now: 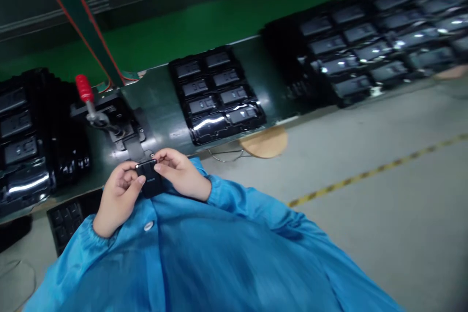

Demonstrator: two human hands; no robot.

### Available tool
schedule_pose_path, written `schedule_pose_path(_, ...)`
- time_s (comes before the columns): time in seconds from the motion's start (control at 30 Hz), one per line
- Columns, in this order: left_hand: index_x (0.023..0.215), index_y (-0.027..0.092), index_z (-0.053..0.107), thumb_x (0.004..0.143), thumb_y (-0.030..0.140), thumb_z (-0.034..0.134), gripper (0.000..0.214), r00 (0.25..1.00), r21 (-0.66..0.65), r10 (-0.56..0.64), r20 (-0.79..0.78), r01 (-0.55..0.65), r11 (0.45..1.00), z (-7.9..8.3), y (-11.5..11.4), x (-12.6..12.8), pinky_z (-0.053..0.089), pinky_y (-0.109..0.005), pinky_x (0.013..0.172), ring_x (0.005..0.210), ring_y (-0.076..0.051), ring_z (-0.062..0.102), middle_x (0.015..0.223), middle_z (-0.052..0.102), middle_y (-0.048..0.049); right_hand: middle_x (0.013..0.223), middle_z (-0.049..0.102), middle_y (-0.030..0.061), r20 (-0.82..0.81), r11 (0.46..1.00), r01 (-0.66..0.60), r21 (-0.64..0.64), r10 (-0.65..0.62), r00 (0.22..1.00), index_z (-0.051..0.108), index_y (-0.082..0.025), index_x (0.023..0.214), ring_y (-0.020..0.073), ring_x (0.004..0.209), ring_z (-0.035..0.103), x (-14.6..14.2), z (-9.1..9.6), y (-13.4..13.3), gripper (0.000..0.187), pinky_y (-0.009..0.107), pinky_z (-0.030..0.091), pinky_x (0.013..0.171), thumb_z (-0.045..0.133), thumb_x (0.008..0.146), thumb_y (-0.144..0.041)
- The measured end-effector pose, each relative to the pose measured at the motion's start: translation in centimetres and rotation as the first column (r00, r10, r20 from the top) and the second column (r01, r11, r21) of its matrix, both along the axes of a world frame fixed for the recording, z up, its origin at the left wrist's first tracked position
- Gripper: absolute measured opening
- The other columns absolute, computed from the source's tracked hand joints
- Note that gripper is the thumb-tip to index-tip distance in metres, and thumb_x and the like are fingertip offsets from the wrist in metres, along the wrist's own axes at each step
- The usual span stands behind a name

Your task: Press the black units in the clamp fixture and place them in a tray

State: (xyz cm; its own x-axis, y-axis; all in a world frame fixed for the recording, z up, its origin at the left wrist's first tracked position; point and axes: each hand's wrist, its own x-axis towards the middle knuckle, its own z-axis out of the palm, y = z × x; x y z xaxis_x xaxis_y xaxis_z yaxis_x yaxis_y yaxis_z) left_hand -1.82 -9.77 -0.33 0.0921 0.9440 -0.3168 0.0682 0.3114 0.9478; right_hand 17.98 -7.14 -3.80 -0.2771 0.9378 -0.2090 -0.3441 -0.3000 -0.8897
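Observation:
Both of my hands hold a small black rectangular device [151,181] close in front of my blue coat, at the bench's near edge. My left hand [120,194] pinches its left side between thumb and fingers. On the opposite side, my right hand [180,171] grips the upper right corner, thumb on the face. Small pale lettering shows on the device, too blurred to read. Just beyond my hands stands a toggle clamp fixture [116,124] with a red handle [84,88].
A black tray [215,131] with several black parts lies on the green bench [161,102]. Stacked trays stand left [46,126] and right [292,66]. A round wooden stool [265,142] juts from under the bench. Another black tray [66,219] is low at left.

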Motion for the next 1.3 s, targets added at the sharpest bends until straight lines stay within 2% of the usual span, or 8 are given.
schedule_pose_path(0.2,0.125,0.022,0.060,0.095,0.041,0.079,0.040,0.989,-0.032,-0.139,-0.050,0.137,0.990,0.0,1.2,2.6,0.041,-0.020,0.059,0.062,-0.010,0.052,0.071,0.059,0.0057,0.083,0.062,-0.0038,-0.036,0.989,0.134,-0.067,-0.137,0.990,0.064,-0.022,0.100,0.0117,0.072,0.055,2.3,-0.8,-1.5,0.034,0.026,0.047,0.067,0.085,0.085,-0.044)
schedule_pose_path(0.47,0.120,0.019,0.060,0.088,0.046,0.083,0.048,0.929,-0.050,-0.365,0.063,0.368,0.928,-1.9,4.6,9.6,0.038,-0.020,0.058,0.059,-0.010,0.049,0.066,0.055,0.0086,0.078,0.059,-0.0051,0.021,0.913,0.383,-0.142,-0.384,0.923,0.062,-0.022,0.099,0.0108,0.066,0.052,8.3,-1.6,-3.1,0.033,0.026,0.044,0.063,0.083,0.084,-0.044)
schedule_pose_path(0.57,0.120,0.018,0.060,0.082,0.052,0.086,0.057,0.906,-0.078,-0.410,0.109,0.419,0.905,-2.9,6.0,12.2,0.037,-0.021,0.058,0.058,-0.010,0.049,0.066,0.057,0.0079,0.076,0.059,-0.0065,0.076,0.921,0.370,-0.121,-0.363,0.929,0.060,-0.023,0.100,0.0103,0.064,0.052,10.9,-1.6,-2.8,0.034,0.024,0.045,0.061,0.081,0.084,-0.043)
schedule_pose_path(0.73,0.129,0.016,0.059,0.076,0.064,0.086,0.077,0.920,-0.121,-0.367,0.136,0.383,0.916,-4.0,7.8,15.3,0.030,-0.022,0.053,0.050,-0.009,0.044,0.059,0.054,0.0099,0.073,0.060,-0.0073,0.171,0.959,0.269,-0.090,-0.252,0.953,0.061,-0.023,0.111,0.0091,0.052,0.046,13.6,-1.7,-0.1,0.041,0.023,0.036,0.047,0.079,0.082,-0.045)
schedule_pose_path(0.87,0.137,0.015,0.056,0.079,0.062,0.084,0.080,0.951,-0.108,-0.298,0.086,0.306,0.946,-4.2,8.0,15.9,0.036,-0.024,0.055,0.054,-0.012,0.052,0.065,0.063,0.0053,0.067,0.055,-0.0090,0.290,0.905,0.424,-0.042,-0.395,0.872,0.058,-0.024,0.108,0.0096,0.046,0.045,15.1,-2.2,2.9,0.040,0.023,0.032,0.043,0.076,0.082,-0.048)
schedule_pose_path(1.0,0.120,0.016,0.062,0.079,0.057,0.084,0.062,0.959,-0.142,-0.274,0.072,0.282,0.949,-4.5,7.1,15.1,0.045,-0.026,0.060,0.060,-0.012,0.058,0.090,0.078,-0.0063,0.068,0.053,-0.0105,0.310,0.854,0.519,0.026,-0.501,0.808,0.052,-0.025,0.103,0.0096,0.053,0.048,16.0,-2.0,4.4,0.041,0.022,0.038,0.049,0.076,0.081,-0.050)
schedule_pose_path(1.17,0.117,0.019,0.067,0.085,0.046,0.084,0.046,0.966,0.044,-0.230,0.115,0.226,0.973,-3.4,7.0,14.0,0.055,-0.028,0.077,0.083,-0.016,0.067,0.097,0.074,-0.0051,0.081,0.065,-0.0057,0.231,0.917,0.374,0.138,-0.397,0.888,0.052,-0.025,0.113,0.0125,0.067,0.058,14.6,0.1,2.8,0.045,0.025,0.046,0.061,0.080,0.084,-0.045)
schedule_pose_path(1.3,0.124,0.021,0.069,0.093,0.038,0.079,0.037,0.946,0.217,-0.308,0.100,0.281,0.935,-1.3,7.5,13.4,0.056,-0.032,0.091,0.100,-0.019,0.068,0.112,0.074,-0.0074,0.090,0.067,-0.0023,0.190,0.940,0.253,0.228,-0.298,0.936,0.051,-0.026,0.116,0.0142,0.075,0.062,12.7,1.8,0.9,0.041,0.028,0.047,0.067,0.080,0.090,-0.042)
